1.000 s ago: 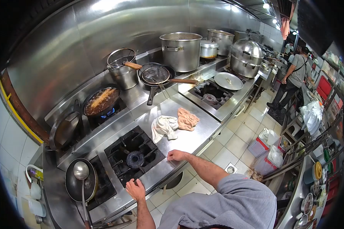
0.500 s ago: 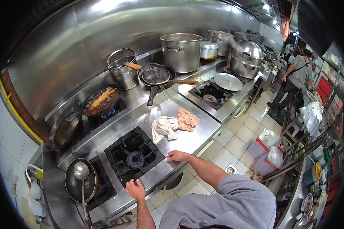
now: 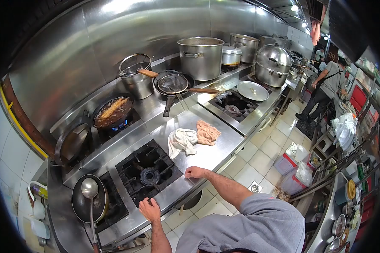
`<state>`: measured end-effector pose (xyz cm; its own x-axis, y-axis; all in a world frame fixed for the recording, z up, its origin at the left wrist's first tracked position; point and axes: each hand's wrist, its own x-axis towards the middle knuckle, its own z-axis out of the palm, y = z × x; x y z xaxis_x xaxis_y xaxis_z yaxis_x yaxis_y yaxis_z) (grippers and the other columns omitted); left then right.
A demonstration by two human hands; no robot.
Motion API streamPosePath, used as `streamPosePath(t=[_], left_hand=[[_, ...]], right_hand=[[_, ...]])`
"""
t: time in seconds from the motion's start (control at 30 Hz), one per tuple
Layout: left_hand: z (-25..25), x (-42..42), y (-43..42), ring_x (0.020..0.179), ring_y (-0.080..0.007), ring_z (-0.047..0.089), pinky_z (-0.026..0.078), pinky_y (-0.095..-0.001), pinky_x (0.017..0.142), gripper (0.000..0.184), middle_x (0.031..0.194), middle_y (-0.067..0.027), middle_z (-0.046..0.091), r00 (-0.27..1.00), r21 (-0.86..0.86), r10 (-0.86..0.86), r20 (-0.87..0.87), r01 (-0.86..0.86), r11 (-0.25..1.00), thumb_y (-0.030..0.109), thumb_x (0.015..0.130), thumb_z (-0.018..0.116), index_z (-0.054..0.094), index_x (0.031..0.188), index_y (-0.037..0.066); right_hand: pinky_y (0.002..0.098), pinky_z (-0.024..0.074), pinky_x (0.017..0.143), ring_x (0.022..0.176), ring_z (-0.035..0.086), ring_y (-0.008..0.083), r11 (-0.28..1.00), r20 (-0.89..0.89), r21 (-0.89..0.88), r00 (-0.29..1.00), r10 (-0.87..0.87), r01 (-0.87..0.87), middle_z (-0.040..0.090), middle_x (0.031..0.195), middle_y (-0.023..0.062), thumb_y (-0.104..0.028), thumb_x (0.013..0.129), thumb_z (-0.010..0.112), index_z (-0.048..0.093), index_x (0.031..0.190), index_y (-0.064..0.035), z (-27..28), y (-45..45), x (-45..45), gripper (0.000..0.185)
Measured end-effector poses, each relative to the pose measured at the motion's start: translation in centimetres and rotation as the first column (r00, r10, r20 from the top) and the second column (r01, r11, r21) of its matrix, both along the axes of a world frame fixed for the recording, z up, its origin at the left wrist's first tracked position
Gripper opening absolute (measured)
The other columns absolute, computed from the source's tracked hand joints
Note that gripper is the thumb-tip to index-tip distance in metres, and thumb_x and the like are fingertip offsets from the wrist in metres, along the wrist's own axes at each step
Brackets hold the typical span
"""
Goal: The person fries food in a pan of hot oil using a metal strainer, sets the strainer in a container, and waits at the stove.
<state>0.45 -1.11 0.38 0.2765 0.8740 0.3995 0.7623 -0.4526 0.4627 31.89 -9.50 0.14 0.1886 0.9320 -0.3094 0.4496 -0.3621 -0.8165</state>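
Note:
My left hand (image 3: 149,209) rests at the front edge of the steel stove, its fingers slightly apart and holding nothing. Just beyond it is an unlit burner (image 3: 149,176) with a black grate. My right hand (image 3: 194,172) lies on the counter's front edge with the fingers curled in and no object showing in them. Past that hand, a white cloth (image 3: 182,141) and a pinkish cloth (image 3: 207,133) lie crumpled on the steel top (image 3: 223,141). Left of my left hand sits a wok (image 3: 78,206) with a ladle (image 3: 90,188) in it.
A pan of food frying in dark oil (image 3: 113,112) stands over a blue flame at the back. Strainers (image 3: 173,83), a tall stockpot (image 3: 200,59), a domed steamer (image 3: 273,65) and a flat lid (image 3: 252,90) line the range. Another person (image 3: 331,82) stands far right.
Both my hands stay where they were. Steam near the domed steamer has thinned, and the bubbling around the frying food looks slightly different.

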Motion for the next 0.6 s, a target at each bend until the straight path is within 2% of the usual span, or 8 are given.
streamPosePath(t=[0.07, 0.13, 0.6], left_hand=[[-0.12, 0.01, 0.04, 0.090, -0.0298, 0.048, 0.036, -0.0412, 0.079, 0.026, 0.090, -0.0117, 0.050, 1.000, -0.015, -0.004, 0.004, 0.004, 1.000, 0.027, 0.082, 0.057, 0.055, 0.097, 0.005], [-0.21, 0.01, 0.07, 0.088, -0.0273, 0.048, 0.037, -0.0406, 0.078, 0.025, 0.088, -0.0093, 0.049, 1.000, 0.041, 0.005, -0.005, -0.005, 0.999, 0.025, 0.081, 0.059, 0.055, 0.096, 0.006], [-0.34, -0.04, 0.13, 0.091, -0.0279, 0.049, 0.037, -0.0411, 0.080, 0.025, 0.092, -0.0097, 0.050, 1.000, 0.019, 0.007, -0.010, -0.007, 1.000, 0.026, 0.081, 0.059, 0.056, 0.096, 0.006]], right_hand=[[0.0335, 0.0455, 0.074, 0.079, 0.058, 0.0189, 1.000, 0.010, 0.003, 1.000, 0.003, -0.003, 0.065, 0.084, 0.0071, -0.031, 0.083, 0.062, 0.063, 0.093, -0.0058, -0.27, 0.03, 0.13, 0.028], [0.0336, 0.0456, 0.075, 0.080, 0.058, 0.0192, 1.000, -0.018, 0.014, 1.000, 0.003, -0.003, 0.065, 0.085, 0.0075, -0.031, 0.083, 0.062, 0.063, 0.094, -0.0057, -0.43, 0.09, 0.15, 0.028], [0.0339, 0.0459, 0.075, 0.081, 0.058, 0.0200, 0.999, 0.005, 0.026, 1.000, 0.020, -0.020, 0.065, 0.086, 0.0083, -0.030, 0.082, 0.062, 0.063, 0.094, -0.0050, -0.67, 0.17, 0.26, 0.027]])
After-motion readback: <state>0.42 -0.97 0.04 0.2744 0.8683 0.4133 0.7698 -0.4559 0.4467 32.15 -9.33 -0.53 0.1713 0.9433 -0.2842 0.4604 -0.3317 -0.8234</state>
